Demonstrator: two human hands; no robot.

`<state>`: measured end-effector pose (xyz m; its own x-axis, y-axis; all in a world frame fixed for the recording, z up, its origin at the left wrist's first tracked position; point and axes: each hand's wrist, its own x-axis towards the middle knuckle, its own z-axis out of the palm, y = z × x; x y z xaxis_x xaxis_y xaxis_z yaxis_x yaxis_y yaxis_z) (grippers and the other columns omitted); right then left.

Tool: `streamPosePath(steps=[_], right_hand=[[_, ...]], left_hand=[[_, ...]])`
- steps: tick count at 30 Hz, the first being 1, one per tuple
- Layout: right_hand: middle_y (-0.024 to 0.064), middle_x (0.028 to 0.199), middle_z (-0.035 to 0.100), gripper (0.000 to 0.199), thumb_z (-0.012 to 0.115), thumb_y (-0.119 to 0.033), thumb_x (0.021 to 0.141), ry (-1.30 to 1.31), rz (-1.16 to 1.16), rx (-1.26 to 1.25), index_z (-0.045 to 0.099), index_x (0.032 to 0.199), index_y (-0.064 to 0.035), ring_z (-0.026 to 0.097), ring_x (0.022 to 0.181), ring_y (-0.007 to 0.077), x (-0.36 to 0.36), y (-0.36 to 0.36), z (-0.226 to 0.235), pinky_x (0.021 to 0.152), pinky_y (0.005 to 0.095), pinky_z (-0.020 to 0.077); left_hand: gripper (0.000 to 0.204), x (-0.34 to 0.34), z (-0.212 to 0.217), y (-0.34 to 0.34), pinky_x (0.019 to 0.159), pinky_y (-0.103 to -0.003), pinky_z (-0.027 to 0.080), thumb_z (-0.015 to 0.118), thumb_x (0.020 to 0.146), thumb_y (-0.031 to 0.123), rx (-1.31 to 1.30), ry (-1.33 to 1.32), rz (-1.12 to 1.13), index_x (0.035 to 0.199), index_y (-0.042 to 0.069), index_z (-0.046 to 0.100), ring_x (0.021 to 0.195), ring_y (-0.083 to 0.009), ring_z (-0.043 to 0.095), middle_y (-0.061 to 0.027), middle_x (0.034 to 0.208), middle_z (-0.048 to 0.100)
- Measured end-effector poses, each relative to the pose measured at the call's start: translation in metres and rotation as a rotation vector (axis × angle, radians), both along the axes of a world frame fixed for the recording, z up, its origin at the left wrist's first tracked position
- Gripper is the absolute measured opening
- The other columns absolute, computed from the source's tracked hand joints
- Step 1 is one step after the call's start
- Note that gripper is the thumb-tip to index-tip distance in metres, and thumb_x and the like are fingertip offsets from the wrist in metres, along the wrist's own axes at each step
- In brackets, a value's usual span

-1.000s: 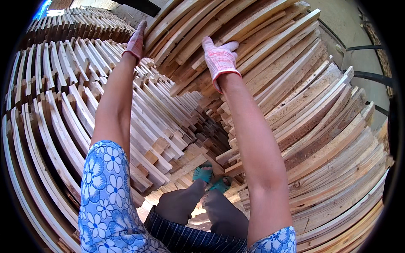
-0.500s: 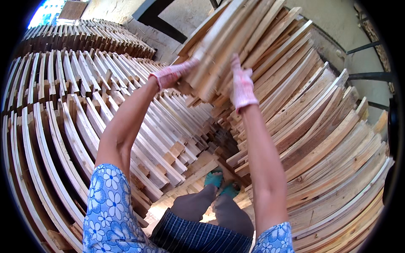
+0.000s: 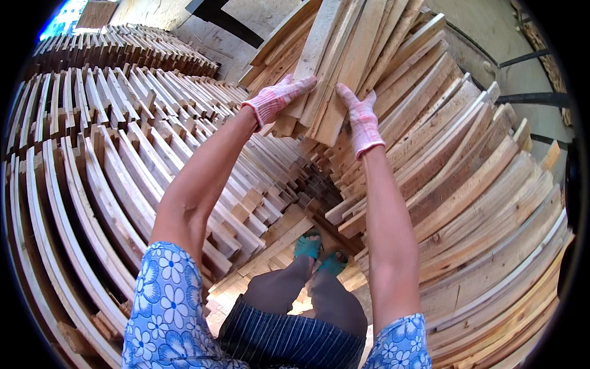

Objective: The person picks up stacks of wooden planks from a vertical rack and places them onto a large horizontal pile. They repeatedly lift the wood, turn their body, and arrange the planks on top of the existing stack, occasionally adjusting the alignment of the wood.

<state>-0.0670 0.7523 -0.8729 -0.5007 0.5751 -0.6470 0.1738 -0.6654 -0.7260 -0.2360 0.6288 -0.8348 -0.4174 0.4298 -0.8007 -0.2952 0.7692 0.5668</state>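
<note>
The left hand [image 3: 278, 98] and the right hand [image 3: 361, 118], both in pink knitted gloves, gripped a bundle of pale wooden slats [image 3: 344, 55] from both sides. It was held raised, between the criss-cross stack of slats [image 3: 92, 154] and the loose pile of planks [image 3: 485, 203].

Narrow gap down to floor between left lattice stack [image 3: 92, 160] and right plank pile [image 3: 485, 203], both walls close

A single wide fisheye view looks from the person's head, forward and down along both outstretched arms, so the left hand [image 3: 278, 98] and right hand [image 3: 361, 120] sit high in the picture, close to the lens. Below the hands it reaches the person's feet [image 3: 319, 249] on the floor. Straight wooden slats [image 3: 92, 154] bend toward the dark round rim.
</note>
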Motion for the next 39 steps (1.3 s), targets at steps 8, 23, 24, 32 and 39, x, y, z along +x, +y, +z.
streamPosePath(steps=[8,23,24,32,39], right_hand=[[0.0122,0.142,0.054,0.088,0.080,-0.040,0.088,0.176,0.219,-0.048,0.036,0.152,0.0004,0.056,0.127,0.0205,0.149,0.057,0.052,0.108,0.0342,0.0446],[0.0091,0.127,0.058,0.081,0.074,-0.056,0.089,0.033,0.332,0.033,0.042,0.145,-0.0062,0.061,0.118,0.0202,0.197,-0.004,0.092,0.099,0.0368,0.0539],[0.0148,0.140,0.055,0.100,0.077,-0.057,0.084,0.014,0.329,-0.084,0.034,0.154,-0.0006,0.054,0.129,0.0254,0.204,-0.002,0.116,0.109,0.0361,0.0442],[0.0150,0.138,0.053,0.084,0.077,-0.040,0.091,0.134,0.086,-0.184,0.033,0.150,0.0002,0.052,0.128,0.0242,0.269,-0.084,0.206,0.110,0.0384,0.0445],[0.0175,0.139,0.053,0.078,0.071,-0.032,0.096,0.102,0.050,-0.251,0.028,0.152,0.0014,0.051,0.130,0.0239,0.327,-0.171,0.287,0.110,0.0369,0.0431]], left_hand=[[0.104,0.135,0.037,0.020,0.114,-0.052,0.042,0.079,0.078,0.066,0.372,-0.557,0.055,0.155,0.009,0.039,0.139,-0.0263,0.049,-0.0105,0.154,0.049],[0.093,0.207,0.036,-0.032,0.102,-0.051,0.056,0.082,0.079,0.059,0.526,-0.634,0.482,0.148,0.008,0.047,0.120,-0.0281,0.066,-0.0145,0.140,0.061],[0.094,0.222,0.047,-0.032,0.104,-0.051,0.054,0.082,0.080,0.059,0.530,-0.633,0.516,0.150,0.009,0.045,0.123,-0.0281,0.064,-0.0154,0.140,0.061],[0.072,0.281,0.122,-0.099,0.102,-0.044,0.056,0.072,0.096,0.039,0.270,-0.661,0.576,0.148,-0.001,0.045,0.119,-0.0268,0.065,-0.0165,0.135,0.062],[0.097,0.330,0.240,-0.169,0.101,-0.046,0.057,0.079,0.088,0.048,0.264,-0.630,0.422,0.156,0.002,0.028,0.123,-0.0323,0.062,-0.0215,0.142,0.054]])
